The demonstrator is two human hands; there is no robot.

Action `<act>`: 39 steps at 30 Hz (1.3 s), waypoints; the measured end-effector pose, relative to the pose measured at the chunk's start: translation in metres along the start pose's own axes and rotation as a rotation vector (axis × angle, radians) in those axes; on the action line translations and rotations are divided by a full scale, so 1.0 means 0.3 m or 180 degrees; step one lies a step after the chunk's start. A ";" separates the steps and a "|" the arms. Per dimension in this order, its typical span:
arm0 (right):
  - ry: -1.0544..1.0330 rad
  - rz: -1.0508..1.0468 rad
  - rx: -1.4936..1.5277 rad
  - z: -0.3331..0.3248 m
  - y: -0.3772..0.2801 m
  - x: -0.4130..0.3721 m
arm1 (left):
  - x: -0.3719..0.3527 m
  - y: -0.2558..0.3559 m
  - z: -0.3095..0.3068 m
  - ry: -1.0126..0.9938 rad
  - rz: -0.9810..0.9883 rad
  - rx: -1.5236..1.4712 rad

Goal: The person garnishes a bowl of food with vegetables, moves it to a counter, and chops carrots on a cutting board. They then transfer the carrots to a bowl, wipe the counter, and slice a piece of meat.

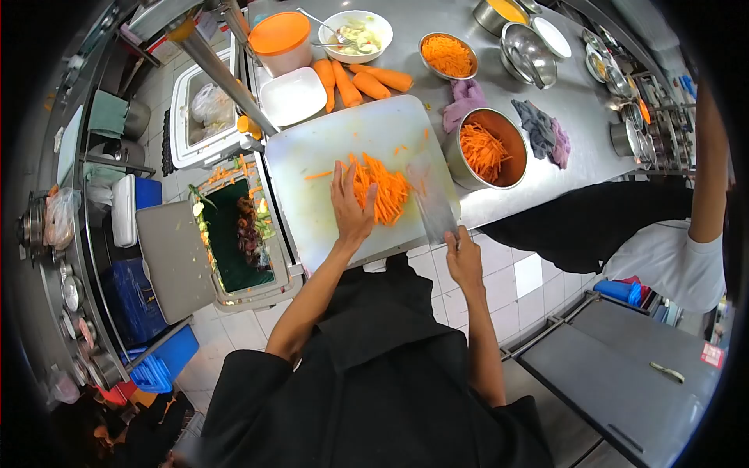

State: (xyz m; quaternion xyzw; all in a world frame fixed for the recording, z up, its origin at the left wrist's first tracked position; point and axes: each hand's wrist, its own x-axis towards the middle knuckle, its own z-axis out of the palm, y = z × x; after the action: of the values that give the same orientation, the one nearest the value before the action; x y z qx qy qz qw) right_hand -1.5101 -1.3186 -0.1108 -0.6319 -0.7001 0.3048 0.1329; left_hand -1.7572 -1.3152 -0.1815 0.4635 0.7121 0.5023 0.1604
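Observation:
A white cutting board [425, 121] lies in front of me with a heap of cut carrot strips [384, 193] on its middle. My left hand [353, 207] rests against the left side of the heap, fingers stretched and thumb apart. At the board's right side, my right hand [464, 257] is closed round the handle of a wide-bladed knife [437, 210]. The blade looks blurred and points away from me, to the right of the strips. Just beyond it stands a metal pot [512, 148] holding more carrot strips.
Whole peeled carrots [347, 84], a white tray [292, 95] and an orange-lidded tub [279, 43] sit behind the board. A metal bowl [449, 56] holds shredded carrot. Left below is an open scrap bin [265, 285]. Another person's arm [708, 171] is at right.

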 end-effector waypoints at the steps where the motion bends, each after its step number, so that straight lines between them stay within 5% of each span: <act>1: -0.0109 0.0220 0.0195 -0.001 0.038 0.002 | 0.002 -0.008 -0.013 -0.0029 0.0003 0.0000; 6: -0.0366 0.0291 0.0660 0.024 0.055 -0.029 | 0.043 0.034 -0.030 -0.0554 0.1215 0.1134; 9: -0.0678 0.0360 0.0592 0.104 0.074 -0.046 | 0.062 0.020 0.009 -0.0797 0.1709 0.0997; 13: -0.0343 -0.0189 0.1038 0.263 0.102 -0.069 | 0.029 -0.001 0.014 -0.1012 0.1515 0.0954; 18: -0.0739 0.0611 0.1323 0.333 0.112 -0.092 | 0.002 0.043 -0.010 -0.0943 0.1507 0.0988; 23: -0.0517 0.0693 0.1411 0.328 0.063 -0.128 | -0.021 0.028 0.027 -0.0963 0.1665 0.1058; 26: -0.0384 -0.0038 0.1271 0.373 0.088 -0.108 | 0.000 0.019 0.051 -0.0634 0.1712 0.1262; 32: -0.1155 0.0748 0.1975 0.189 -0.053 -0.102 | -0.018 0.065 0.032 -0.0579 0.1520 0.1434; 39: -0.1213 0.0551 0.2190 0.164 -0.015 -0.116 | -0.041 0.127 0.023 -0.0672 0.1554 0.1520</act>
State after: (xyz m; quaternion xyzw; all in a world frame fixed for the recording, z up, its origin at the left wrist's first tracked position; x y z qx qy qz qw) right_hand -1.5360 -1.3649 -0.1394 -0.5393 -0.5136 0.6431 0.1784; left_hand -1.7269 -1.3188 -0.1546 0.6938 0.6571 0.2947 -0.0045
